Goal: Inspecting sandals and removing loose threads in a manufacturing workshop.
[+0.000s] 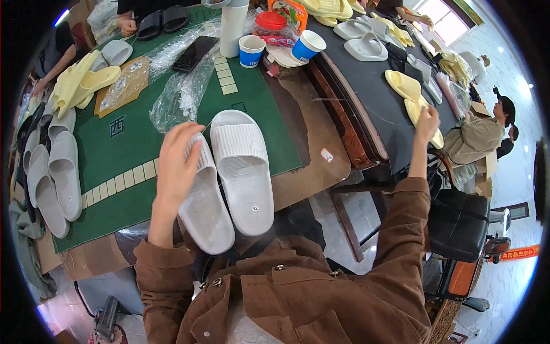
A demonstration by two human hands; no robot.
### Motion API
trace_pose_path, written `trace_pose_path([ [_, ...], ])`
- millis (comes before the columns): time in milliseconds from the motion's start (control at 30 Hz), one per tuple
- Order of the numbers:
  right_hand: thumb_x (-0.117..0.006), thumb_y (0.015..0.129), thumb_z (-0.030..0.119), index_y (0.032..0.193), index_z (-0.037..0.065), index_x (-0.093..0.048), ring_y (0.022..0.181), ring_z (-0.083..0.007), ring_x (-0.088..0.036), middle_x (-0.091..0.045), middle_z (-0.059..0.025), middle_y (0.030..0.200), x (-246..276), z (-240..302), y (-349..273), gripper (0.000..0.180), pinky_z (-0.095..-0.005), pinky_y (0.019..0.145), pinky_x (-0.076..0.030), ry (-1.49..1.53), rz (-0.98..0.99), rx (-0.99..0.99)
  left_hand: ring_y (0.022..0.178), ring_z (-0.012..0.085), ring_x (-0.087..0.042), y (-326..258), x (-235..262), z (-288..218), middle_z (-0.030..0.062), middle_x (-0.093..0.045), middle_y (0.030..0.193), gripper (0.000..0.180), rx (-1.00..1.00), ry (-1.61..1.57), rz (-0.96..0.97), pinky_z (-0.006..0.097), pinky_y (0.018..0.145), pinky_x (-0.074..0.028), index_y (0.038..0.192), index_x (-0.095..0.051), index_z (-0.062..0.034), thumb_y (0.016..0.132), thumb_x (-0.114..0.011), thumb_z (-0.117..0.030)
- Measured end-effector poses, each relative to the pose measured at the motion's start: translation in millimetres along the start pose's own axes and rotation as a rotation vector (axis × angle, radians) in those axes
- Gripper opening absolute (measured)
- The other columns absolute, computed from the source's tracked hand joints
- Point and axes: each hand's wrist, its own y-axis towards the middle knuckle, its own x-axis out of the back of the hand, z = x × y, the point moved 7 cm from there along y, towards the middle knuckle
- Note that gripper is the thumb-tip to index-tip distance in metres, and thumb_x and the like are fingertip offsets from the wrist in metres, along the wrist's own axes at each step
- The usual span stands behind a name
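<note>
A pair of light grey slides lies in front of me at the near edge of the green table mat, toes pointing away. My left hand is over the strap of the left slide, its fingers stretched out and the thumb apart. Beside it, the right slide has a ribbed strap and a small round white sticker on its footbed. My right hand reaches out to the right, fingers closed, next to a pale yellow slide on the dark table. Whatever those fingers may hold is too small to make out.
More grey slides and yellow slides line the left side. Farther back are a black phone, clear plastic wrap and paper cups. A black chair stands at right. Other people sit around the tables.
</note>
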Motion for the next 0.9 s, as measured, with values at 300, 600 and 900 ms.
trace_pose_path([
  [300,-0.056,0.079,0.057,0.118,0.005,-0.061,0.105,-0.0363,-0.060,-0.066,-0.0183,0.109,13,-91,37,0.065,-0.0424,0.089,-0.044,-0.276,0.346,-0.173,0.107,0.0332,-0.053,-47,9,-43,0.0131,-0.057,0.109,0.025,-0.121,0.091,-0.084,0.041,0.089,-0.044,0.103,-0.063,-0.0039,0.078,-0.063,0.000],
  [600,-0.061,0.092,0.023,0.112,0.001,-0.060,0.077,-0.0068,-0.061,-0.066,-0.0018,0.095,25,82,-89,0.030,-0.0193,0.063,-0.046,0.759,0.869,-0.360,0.124,0.0433,-0.036,-102,-15,-42,0.0235,-0.037,0.133,0.055,0.028,0.256,0.259,0.052,0.101,-0.032,0.135,-0.049,-0.0218,0.083,-0.066,-0.025],
  [900,-0.060,0.089,0.009,0.120,-0.006,-0.053,0.093,-0.0150,-0.063,-0.065,-0.0120,0.108,63,241,-243,0.035,-0.0282,0.085,-0.049,0.977,1.164,-0.310,0.124,0.0435,-0.037,-89,-49,-41,0.0276,-0.038,0.133,0.062,0.041,0.395,0.192,0.053,0.104,-0.029,0.134,-0.044,-0.0063,0.081,-0.067,-0.030],
])
